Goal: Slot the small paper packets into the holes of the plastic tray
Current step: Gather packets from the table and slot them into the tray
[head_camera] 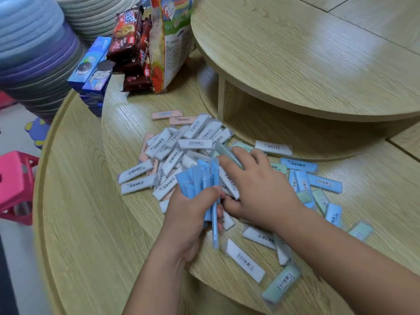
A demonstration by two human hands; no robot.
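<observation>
Head view, looking down past your forearms: your left hand [193, 214] is closed round a bundle of light blue paper packets [200, 180], thumb across the front; the packets stand up out of your fist like a fan, and one reaches down below your fingers. Your right hand [256, 185] lies palm down just beside it, fingers bent over a pale green paper packet [223, 151] at the edge of the heap; whether those fingers pinch it or only rest on it cannot be told from this angle.

You have the loose heap of small white paper packets [181, 151] lying overlapped on the middle tier of the round, light wooden tiered table [79, 223]; two pink paper packets [167, 114] lie at its far edge; more scattered blue packets [318, 181] sit to your right, mixed with green ones; a white barcoded packet [246, 261] lies near your right forearm. The table's upper tier [295, 53] overhangs at the far right.

On the far left of the table, blue biscuit boxes [93, 69], dark red biscuit wrappers [129, 35] and a tall orange-and-white snack bag [170, 42] lean together; beyond them stands a stack of grey and purple round plastic pieces [34, 53]; a pink plastic stool [13, 183] stands on the floor at your left.
</observation>
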